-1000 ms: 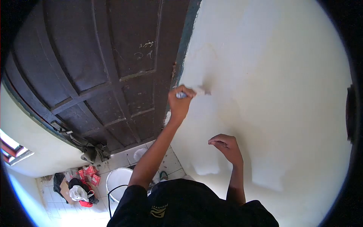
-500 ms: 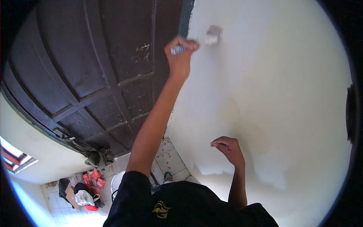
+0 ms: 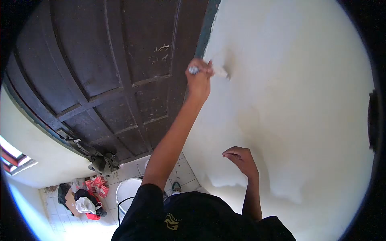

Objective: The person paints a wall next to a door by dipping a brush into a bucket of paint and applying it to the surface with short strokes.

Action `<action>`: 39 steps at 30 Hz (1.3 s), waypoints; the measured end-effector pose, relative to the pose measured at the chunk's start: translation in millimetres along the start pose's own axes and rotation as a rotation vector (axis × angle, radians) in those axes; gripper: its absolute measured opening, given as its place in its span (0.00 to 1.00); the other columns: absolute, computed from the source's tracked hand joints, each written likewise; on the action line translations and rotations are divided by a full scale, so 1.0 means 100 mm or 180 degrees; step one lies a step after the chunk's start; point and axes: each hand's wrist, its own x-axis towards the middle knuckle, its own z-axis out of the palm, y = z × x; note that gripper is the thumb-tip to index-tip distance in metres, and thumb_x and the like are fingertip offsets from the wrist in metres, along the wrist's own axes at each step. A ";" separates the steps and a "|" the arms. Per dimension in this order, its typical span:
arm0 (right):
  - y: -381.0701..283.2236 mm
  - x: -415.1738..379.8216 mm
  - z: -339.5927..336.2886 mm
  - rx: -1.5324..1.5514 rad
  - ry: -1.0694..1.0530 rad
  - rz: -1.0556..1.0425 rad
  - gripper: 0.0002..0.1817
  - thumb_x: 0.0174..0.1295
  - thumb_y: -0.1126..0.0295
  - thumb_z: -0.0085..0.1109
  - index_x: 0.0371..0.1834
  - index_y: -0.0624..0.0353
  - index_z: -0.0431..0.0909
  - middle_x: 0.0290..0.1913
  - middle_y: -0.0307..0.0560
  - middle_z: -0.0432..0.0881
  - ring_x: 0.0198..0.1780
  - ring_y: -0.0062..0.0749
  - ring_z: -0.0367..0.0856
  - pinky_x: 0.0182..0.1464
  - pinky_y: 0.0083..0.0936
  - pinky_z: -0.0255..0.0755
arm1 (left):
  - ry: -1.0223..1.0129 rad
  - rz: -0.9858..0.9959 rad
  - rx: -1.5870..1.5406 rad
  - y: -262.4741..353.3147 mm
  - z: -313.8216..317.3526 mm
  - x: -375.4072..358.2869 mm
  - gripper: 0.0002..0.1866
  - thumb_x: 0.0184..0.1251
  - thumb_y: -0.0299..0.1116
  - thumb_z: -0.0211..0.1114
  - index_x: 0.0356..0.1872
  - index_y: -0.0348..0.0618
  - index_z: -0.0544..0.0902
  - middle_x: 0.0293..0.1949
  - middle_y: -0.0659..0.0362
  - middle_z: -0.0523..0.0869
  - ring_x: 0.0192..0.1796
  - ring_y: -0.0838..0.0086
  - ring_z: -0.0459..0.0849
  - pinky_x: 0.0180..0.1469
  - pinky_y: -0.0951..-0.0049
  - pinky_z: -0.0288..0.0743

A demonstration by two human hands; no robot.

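My left hand (image 3: 200, 78) is wrapped round the handle of a paintbrush (image 3: 221, 72), whose pale head points right against the white wall (image 3: 289, 96). The brush is slightly blurred and casts a shadow on the wall beside it. Its place is just right of the green door frame (image 3: 206, 30). Lower down, my right hand (image 3: 243, 160) hangs in front of the wall, fingers curled and pressed together, with nothing showing in them.
A dark panelled door (image 3: 108, 68) fills the upper left. Below it, a white bucket (image 3: 128, 188) stands partly hidden by my left sleeve. Red packages (image 3: 96, 184), a cardboard piece (image 3: 71, 202) and a white cloth (image 3: 85, 205) lie on the tiled floor.
My left hand has brought the paintbrush down along the wall beside the door frame, and the brush head now tilts downward. My right hand stays nearly in place. The view has shifted slightly.
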 end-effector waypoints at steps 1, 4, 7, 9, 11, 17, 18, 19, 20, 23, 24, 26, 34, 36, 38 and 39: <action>-0.02 0.00 0.00 -0.0007 0.0017 0.0036 0.07 0.65 0.74 0.60 0.42 0.62 0.85 0.40 0.48 0.87 0.43 0.33 0.86 0.47 0.29 0.81 | -0.0097 0.0121 -0.0005 0.01 0.15 0.17 0.18 0.52 0.06 0.51 0.26 0.47 0.65 0.25 0.63 0.70 0.25 0.73 0.73 0.58 0.61 0.78; -0.05 -0.01 -0.01 -0.0172 0.0053 -0.0039 0.07 0.65 0.75 0.60 0.42 0.62 0.85 0.40 0.49 0.87 0.43 0.34 0.86 0.48 0.28 0.81 | 0.0078 0.0195 -0.0445 -0.02 0.52 0.62 0.19 0.47 0.05 0.50 0.26 0.48 0.64 0.26 0.62 0.70 0.25 0.71 0.73 0.59 0.59 0.77; -0.06 -0.03 -0.01 0.0024 0.0098 -0.0012 0.07 0.65 0.74 0.60 0.42 0.62 0.85 0.40 0.49 0.87 0.43 0.33 0.86 0.48 0.28 0.81 | 0.0667 -0.0148 -0.0627 0.15 0.83 0.82 0.20 0.44 0.04 0.48 0.25 0.49 0.65 0.26 0.62 0.69 0.26 0.71 0.72 0.63 0.55 0.74; -0.05 -0.02 -0.01 -0.0032 0.0046 0.0005 0.07 0.65 0.74 0.60 0.42 0.62 0.85 0.40 0.49 0.87 0.43 0.33 0.86 0.48 0.28 0.81 | 0.0498 0.0287 -0.1645 0.22 0.82 0.87 0.20 0.46 0.02 0.47 0.23 0.47 0.64 0.22 0.62 0.69 0.25 0.73 0.71 0.57 0.62 0.75; -0.01 0.00 -0.01 -0.0084 -0.0006 0.0015 0.07 0.66 0.73 0.60 0.41 0.62 0.85 0.40 0.49 0.87 0.43 0.33 0.86 0.47 0.29 0.81 | 0.0199 0.0452 -0.1650 0.22 0.78 0.90 0.20 0.47 0.03 0.48 0.23 0.48 0.64 0.22 0.62 0.69 0.24 0.73 0.71 0.56 0.63 0.75; 0.10 0.08 0.02 0.0054 -0.0024 0.0037 0.07 0.66 0.72 0.60 0.41 0.63 0.85 0.39 0.49 0.87 0.42 0.33 0.86 0.46 0.29 0.81 | -0.0538 0.0554 -0.0881 0.06 0.17 0.59 0.17 0.60 0.14 0.55 0.23 0.50 0.63 0.17 0.63 0.65 0.22 0.74 0.66 0.48 0.65 0.73; 0.11 0.10 0.02 0.0003 -0.0093 0.0036 0.07 0.66 0.72 0.60 0.41 0.63 0.85 0.39 0.49 0.87 0.42 0.33 0.86 0.47 0.29 0.81 | -0.0390 0.0357 -0.0709 -0.12 -0.03 0.41 0.17 0.63 0.16 0.56 0.22 0.50 0.62 0.17 0.63 0.64 0.21 0.74 0.65 0.47 0.65 0.72; 0.11 0.11 0.03 -0.0054 -0.0171 0.0038 0.07 0.66 0.72 0.60 0.41 0.63 0.85 0.39 0.49 0.87 0.42 0.34 0.86 0.47 0.29 0.81 | -0.0232 0.0166 -0.0539 -0.29 -0.27 0.20 0.17 0.65 0.19 0.57 0.22 0.50 0.62 0.16 0.63 0.63 0.21 0.74 0.64 0.46 0.66 0.72; 0.12 0.12 0.05 -0.0042 -0.0188 0.0046 0.07 0.66 0.72 0.60 0.41 0.63 0.85 0.39 0.49 0.87 0.42 0.34 0.86 0.47 0.29 0.81 | 0.0039 -0.0139 -0.0723 -0.38 -0.46 0.01 0.16 0.65 0.21 0.56 0.22 0.51 0.62 0.16 0.64 0.63 0.21 0.73 0.64 0.44 0.66 0.71; 0.16 0.18 0.10 0.0085 -0.0206 0.0076 0.07 0.66 0.72 0.60 0.41 0.64 0.85 0.39 0.50 0.87 0.43 0.34 0.86 0.48 0.29 0.81 | 0.0359 -0.0508 -0.1131 -0.58 -1.00 -0.54 0.15 0.61 0.18 0.56 0.22 0.51 0.64 0.21 0.63 0.67 0.29 0.73 0.69 0.43 0.68 0.71; 0.19 0.19 0.11 0.0101 -0.0227 0.0081 0.07 0.66 0.73 0.60 0.41 0.64 0.85 0.39 0.50 0.87 0.43 0.34 0.86 0.49 0.29 0.81 | 0.0358 -0.0503 -0.1136 -0.54 -1.04 -0.68 0.15 0.61 0.18 0.56 0.22 0.51 0.64 0.21 0.63 0.67 0.29 0.73 0.69 0.43 0.68 0.71; 0.17 0.21 0.10 0.0104 -0.0255 0.0096 0.07 0.66 0.73 0.60 0.41 0.64 0.85 0.39 0.51 0.87 0.43 0.34 0.86 0.49 0.29 0.81 | 0.0273 -0.0606 -0.0334 -0.45 -1.12 -0.90 0.16 0.58 0.13 0.58 0.26 0.50 0.65 0.32 0.61 0.72 0.39 0.74 0.73 0.46 0.69 0.73; 0.22 0.20 0.00 -0.0004 -0.0053 0.0290 0.05 0.64 0.78 0.61 0.39 0.66 0.84 0.37 0.48 0.87 0.41 0.27 0.86 0.45 0.22 0.79 | -0.0379 -0.1358 0.0858 0.13 -1.07 -0.96 0.10 0.61 0.15 0.57 0.35 0.44 0.71 0.38 0.62 0.70 0.42 0.75 0.74 0.47 0.66 0.75; 0.23 0.17 -0.03 -0.0020 -0.0042 0.0223 0.05 0.64 0.78 0.61 0.39 0.66 0.84 0.37 0.48 0.87 0.41 0.28 0.86 0.45 0.22 0.80 | -0.0469 -0.1649 0.0613 0.25 -0.99 -0.92 0.08 0.64 0.17 0.57 0.37 0.43 0.72 0.39 0.61 0.71 0.42 0.76 0.75 0.43 0.67 0.77; 0.27 0.14 -0.05 -0.0037 -0.0031 0.0139 0.04 0.64 0.78 0.61 0.39 0.66 0.84 0.37 0.48 0.87 0.41 0.28 0.86 0.45 0.23 0.80 | -0.0181 -0.1601 0.0867 0.32 -0.90 -0.89 0.05 0.70 0.22 0.57 0.43 0.41 0.74 0.42 0.59 0.74 0.42 0.73 0.81 0.39 0.68 0.80; 0.31 0.13 -0.05 -0.0014 -0.0009 0.0152 0.05 0.64 0.78 0.61 0.39 0.66 0.84 0.37 0.48 0.87 0.41 0.28 0.86 0.45 0.23 0.80 | -0.0196 -0.1597 0.0866 0.36 -0.84 -0.89 0.05 0.70 0.22 0.57 0.43 0.41 0.74 0.42 0.59 0.74 0.42 0.73 0.81 0.39 0.68 0.80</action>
